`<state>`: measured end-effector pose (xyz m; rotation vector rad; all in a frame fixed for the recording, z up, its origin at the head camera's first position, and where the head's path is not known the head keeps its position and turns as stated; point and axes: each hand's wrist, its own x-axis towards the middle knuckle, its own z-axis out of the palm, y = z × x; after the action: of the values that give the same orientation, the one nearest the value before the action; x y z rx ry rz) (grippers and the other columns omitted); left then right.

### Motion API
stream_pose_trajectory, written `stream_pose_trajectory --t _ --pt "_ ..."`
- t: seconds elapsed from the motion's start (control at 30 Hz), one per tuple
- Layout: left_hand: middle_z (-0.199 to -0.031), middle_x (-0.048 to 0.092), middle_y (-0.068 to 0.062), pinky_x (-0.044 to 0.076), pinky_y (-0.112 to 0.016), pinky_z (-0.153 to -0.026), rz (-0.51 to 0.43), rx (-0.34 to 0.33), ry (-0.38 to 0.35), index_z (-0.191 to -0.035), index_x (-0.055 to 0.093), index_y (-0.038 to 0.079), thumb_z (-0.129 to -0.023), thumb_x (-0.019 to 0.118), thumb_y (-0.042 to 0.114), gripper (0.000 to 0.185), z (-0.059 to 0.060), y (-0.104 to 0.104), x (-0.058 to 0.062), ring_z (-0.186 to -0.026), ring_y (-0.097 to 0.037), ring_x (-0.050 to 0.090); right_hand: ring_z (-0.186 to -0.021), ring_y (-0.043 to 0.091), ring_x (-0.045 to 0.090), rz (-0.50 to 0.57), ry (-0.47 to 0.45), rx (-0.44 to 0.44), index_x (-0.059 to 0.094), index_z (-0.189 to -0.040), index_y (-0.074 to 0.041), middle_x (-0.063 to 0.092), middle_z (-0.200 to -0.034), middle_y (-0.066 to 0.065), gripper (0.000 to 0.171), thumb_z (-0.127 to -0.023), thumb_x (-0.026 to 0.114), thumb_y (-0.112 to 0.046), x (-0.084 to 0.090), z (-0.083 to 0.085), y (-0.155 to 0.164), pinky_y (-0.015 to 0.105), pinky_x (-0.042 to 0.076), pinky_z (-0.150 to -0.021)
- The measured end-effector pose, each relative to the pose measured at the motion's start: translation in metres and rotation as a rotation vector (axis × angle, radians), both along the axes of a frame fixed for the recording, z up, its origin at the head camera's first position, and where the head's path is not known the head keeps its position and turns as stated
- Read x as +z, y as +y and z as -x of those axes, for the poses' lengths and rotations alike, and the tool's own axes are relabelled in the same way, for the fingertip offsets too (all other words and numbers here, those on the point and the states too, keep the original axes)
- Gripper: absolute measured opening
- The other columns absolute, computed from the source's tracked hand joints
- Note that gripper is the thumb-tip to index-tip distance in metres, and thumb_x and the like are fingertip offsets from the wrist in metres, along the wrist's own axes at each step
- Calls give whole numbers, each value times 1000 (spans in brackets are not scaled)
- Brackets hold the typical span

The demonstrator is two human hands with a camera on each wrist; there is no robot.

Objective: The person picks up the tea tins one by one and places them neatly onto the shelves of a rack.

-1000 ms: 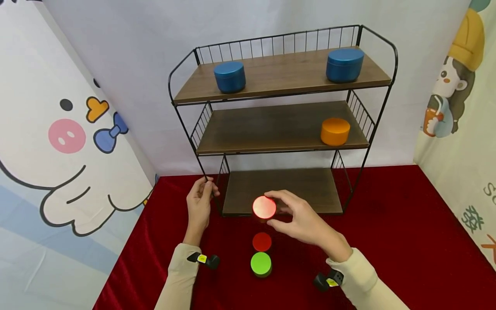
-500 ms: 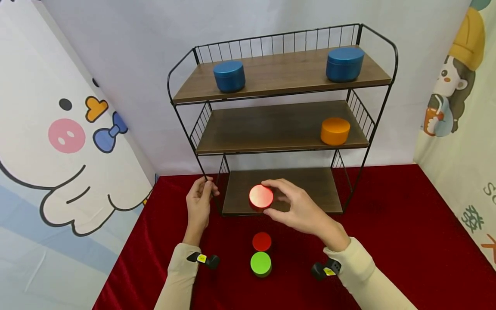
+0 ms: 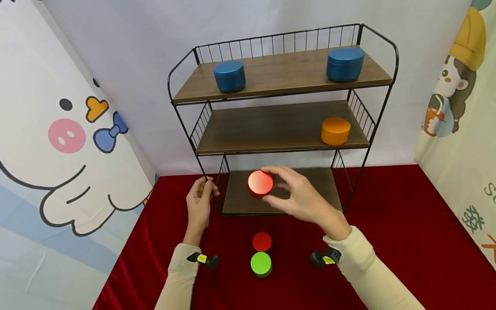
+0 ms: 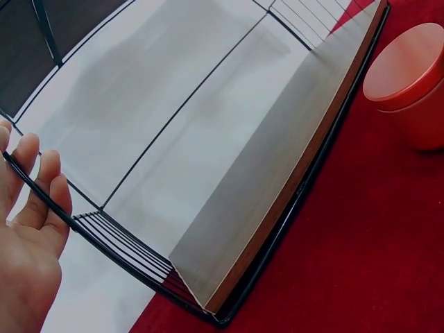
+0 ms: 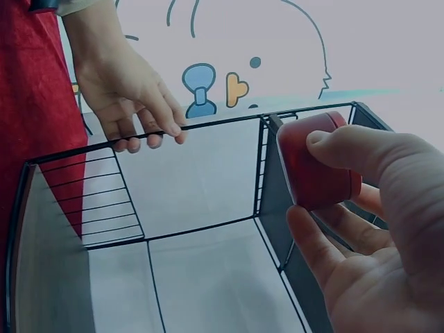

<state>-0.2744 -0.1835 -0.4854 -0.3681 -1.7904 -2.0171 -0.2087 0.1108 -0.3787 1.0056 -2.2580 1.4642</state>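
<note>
My right hand (image 3: 296,193) holds a round red tin (image 3: 260,183) between thumb and fingers, its lid facing up in the head view. In that view it overlaps the bottom shelf (image 3: 306,176). The right wrist view shows the thumb on one side of the tin (image 5: 316,163) and fingertips on the other. My left hand (image 3: 199,209) grips the front left post of a three-tier shelf rack, its fingers curled at the black metal rod (image 4: 41,194). On the cloth before the rack stand another red tin (image 3: 261,242) and a green tin (image 3: 261,264), close together.
Two blue tins, one at the left (image 3: 229,76) and one at the right (image 3: 345,64), stand on the top shelf (image 3: 286,71). An orange tin (image 3: 335,131) sits right on the middle shelf (image 3: 271,127). Red cloth (image 3: 391,224) covers the table; printed curtains hang around.
My right hand has moved the red tin forward and up, from the rack's front edge to over the bottom shelf in the head view. The left hand has stayed on the post.
</note>
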Motion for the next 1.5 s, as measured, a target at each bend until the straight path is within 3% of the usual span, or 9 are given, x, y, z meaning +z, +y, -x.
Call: stream_pose_trajectory --t 0.13,0.43,0.63,0.83,1.03,1.23,1.33,1.5 --pt "-88 66 -3 61 -24 -76 -1 -4 5 -114 66 5 -107 57 14 15 0 -1 0 -80 -20 68 -119 27 64 0 24 8 58 -138 0 62 -135 15 63 -81 85 3 8 4 -1 37 60 -95" --pt "-87 66 -2 60 -23 -75 -13 -4 7 -115 64 -4 -107 56 12 20 0 -1 1 -78 -15 67 -119 29 64 23 32 34 56 -139 2 61 -134 16 65 -80 84 5 26 11 -2 34 59 -97" --pt "-87 67 -2 60 -23 -74 -32 -1 11 -113 66 4 -106 57 11 14 1 1 0 -76 -12 67 -119 28 63 33 54 34 55 -139 3 61 -133 17 65 -80 84 7 35 16 0 32 59 -96" --pt "-87 66 -1 60 -23 -74 -27 3 1 -117 60 -11 -107 56 10 24 0 0 1 -77 -12 67 -119 27 62 17 79 36 55 -140 3 60 -133 17 65 -82 83 5 41 21 -1 34 59 -96" --pt "-87 67 -1 60 -23 -75 -24 4 -16 -113 66 4 -107 56 11 14 -1 0 2 -77 -12 67 -119 25 63 -6 113 24 55 -140 3 61 -133 15 65 -82 84 3 47 25 -2 34 59 -97" --pt "-87 66 -1 60 -23 -75 -17 8 -22 -112 67 8 -107 56 11 13 -2 1 3 -77 -13 67 -120 25 62 -6 145 33 54 -141 4 60 -136 16 66 -82 84 4 56 28 -2 36 58 -98" --pt "-86 66 -2 60 -22 -75 -18 12 -26 -112 66 5 -107 57 12 13 -2 1 3 -76 -12 67 -121 26 62 2 150 32 55 -141 4 60 -137 16 66 -81 84 5 61 30 -3 36 58 -98" --pt "-86 67 -2 60 -23 -74 -23 13 -28 -116 60 -11 -107 57 11 25 -3 2 4 -76 -12 67 -123 26 61 -3 154 13 55 -142 3 60 -138 16 66 -82 84 3 65 34 -6 37 58 -98"
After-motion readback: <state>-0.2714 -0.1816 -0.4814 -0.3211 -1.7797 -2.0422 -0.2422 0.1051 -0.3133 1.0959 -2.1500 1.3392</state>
